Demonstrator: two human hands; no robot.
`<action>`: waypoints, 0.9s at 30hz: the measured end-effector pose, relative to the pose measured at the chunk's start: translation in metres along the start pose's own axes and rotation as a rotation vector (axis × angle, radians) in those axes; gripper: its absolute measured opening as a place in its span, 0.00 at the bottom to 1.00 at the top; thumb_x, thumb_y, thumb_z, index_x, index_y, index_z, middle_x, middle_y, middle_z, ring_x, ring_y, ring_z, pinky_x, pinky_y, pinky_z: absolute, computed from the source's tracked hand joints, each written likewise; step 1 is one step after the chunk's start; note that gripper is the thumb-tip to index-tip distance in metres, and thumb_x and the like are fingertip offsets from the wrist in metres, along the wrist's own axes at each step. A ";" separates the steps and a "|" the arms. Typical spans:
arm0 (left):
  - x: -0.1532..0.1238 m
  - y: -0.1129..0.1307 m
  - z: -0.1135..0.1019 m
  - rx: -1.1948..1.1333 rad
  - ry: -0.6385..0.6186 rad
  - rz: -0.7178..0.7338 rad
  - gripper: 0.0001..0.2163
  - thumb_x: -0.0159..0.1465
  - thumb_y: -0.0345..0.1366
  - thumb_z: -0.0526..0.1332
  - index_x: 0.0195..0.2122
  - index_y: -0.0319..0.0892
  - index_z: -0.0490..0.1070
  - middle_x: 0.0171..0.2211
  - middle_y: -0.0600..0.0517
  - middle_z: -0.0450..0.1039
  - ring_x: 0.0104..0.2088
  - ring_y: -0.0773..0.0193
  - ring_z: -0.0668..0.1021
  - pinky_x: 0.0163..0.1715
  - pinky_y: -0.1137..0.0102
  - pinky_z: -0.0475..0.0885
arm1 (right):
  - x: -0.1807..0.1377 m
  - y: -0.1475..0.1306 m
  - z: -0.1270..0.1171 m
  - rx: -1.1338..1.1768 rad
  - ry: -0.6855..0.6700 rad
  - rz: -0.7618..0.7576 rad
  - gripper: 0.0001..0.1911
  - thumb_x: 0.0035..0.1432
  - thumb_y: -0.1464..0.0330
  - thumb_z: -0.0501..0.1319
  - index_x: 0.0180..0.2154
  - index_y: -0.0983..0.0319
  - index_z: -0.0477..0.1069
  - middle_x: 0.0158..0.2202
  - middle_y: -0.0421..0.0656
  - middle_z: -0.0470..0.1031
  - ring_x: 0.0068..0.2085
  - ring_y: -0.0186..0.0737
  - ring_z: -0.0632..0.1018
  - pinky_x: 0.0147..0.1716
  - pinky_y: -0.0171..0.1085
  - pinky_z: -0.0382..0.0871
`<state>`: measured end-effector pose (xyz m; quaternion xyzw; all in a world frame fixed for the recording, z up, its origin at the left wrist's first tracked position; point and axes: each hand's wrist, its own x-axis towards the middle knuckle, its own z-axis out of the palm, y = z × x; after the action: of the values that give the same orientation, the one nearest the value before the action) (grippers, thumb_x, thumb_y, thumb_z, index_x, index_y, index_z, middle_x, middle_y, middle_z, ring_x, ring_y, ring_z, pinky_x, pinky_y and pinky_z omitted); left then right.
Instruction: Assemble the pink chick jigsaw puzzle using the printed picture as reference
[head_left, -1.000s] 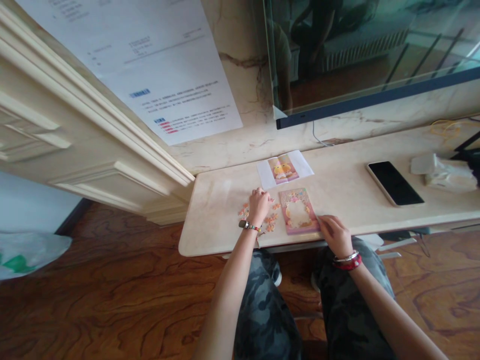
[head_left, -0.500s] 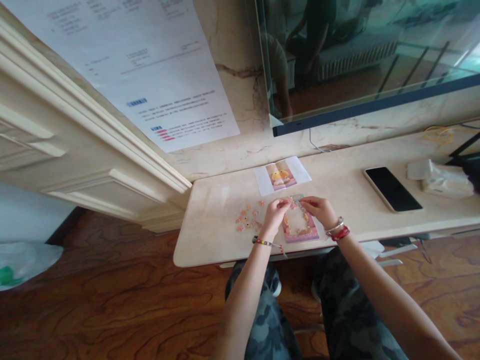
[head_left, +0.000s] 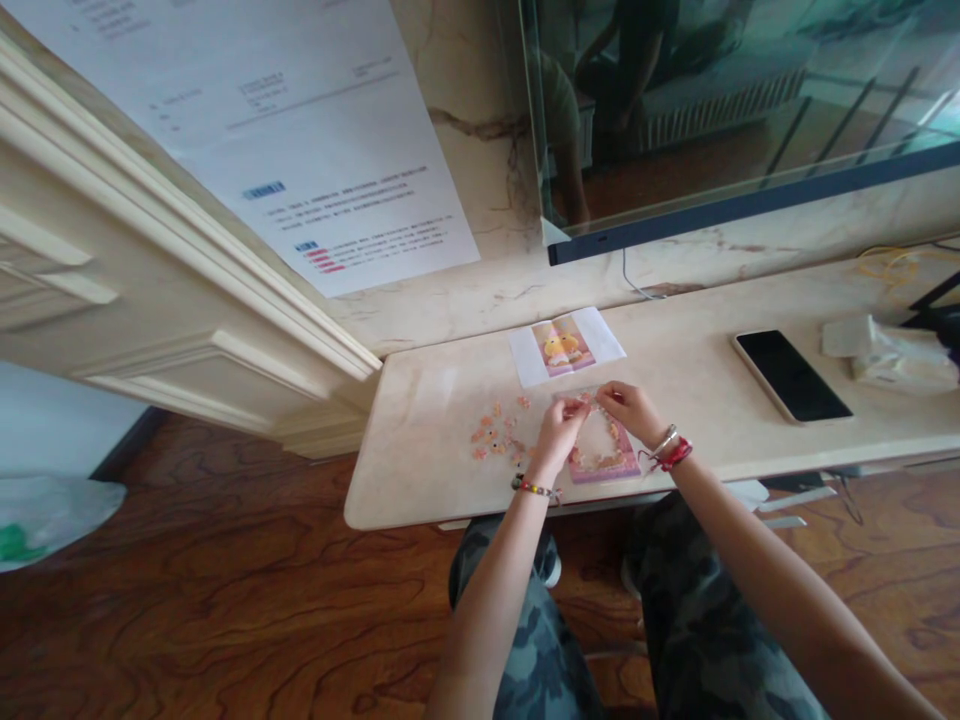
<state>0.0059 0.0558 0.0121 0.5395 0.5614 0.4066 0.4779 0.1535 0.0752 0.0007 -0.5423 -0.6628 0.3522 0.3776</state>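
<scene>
A small pink jigsaw puzzle point(head_left: 609, 470) with a pale, bare middle lies near the front edge of the table, its border partly filled with pieces. Over its upper left part, my left hand point(head_left: 561, 428) is closed in a pinch. My right hand point(head_left: 634, 410) pinches at the upper right, its fingertips close to those of the left. What either hand grips is too small to make out, and the hands hide part of the puzzle's top. Loose orange and pink puzzle pieces point(head_left: 491, 436) are scattered left of it. Behind stands out a creased sheet with a yellow-figure picture point(head_left: 562, 346).
A phone or tablet with a dark screen point(head_left: 793, 376) lies to the right, beside a white plastic packet point(head_left: 892, 355). A large screen point(head_left: 720, 200) hangs low on the wall behind. The table's rounded left end point(head_left: 367, 500) is close to a panelled door frame point(head_left: 300, 330).
My right hand has shifted slightly up and left, turning at the wrist. My left hand has moved slightly right, bringing the fingertips closer together. The view has tilted a little.
</scene>
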 end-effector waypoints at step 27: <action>0.001 -0.015 -0.014 1.138 -0.119 0.424 0.21 0.59 0.31 0.52 0.53 0.51 0.54 0.50 0.49 0.61 0.45 0.59 0.66 0.41 0.65 0.63 | 0.073 0.010 -0.012 -0.457 -0.480 -0.183 0.13 0.50 0.65 0.53 0.20 0.64 0.69 0.19 0.37 0.69 0.25 0.31 0.66 0.25 0.30 0.56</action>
<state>-0.0109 0.0564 0.0008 0.8321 0.5432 0.0982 0.0540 0.1596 0.1495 0.0067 -0.4527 -0.8404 0.2769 0.1099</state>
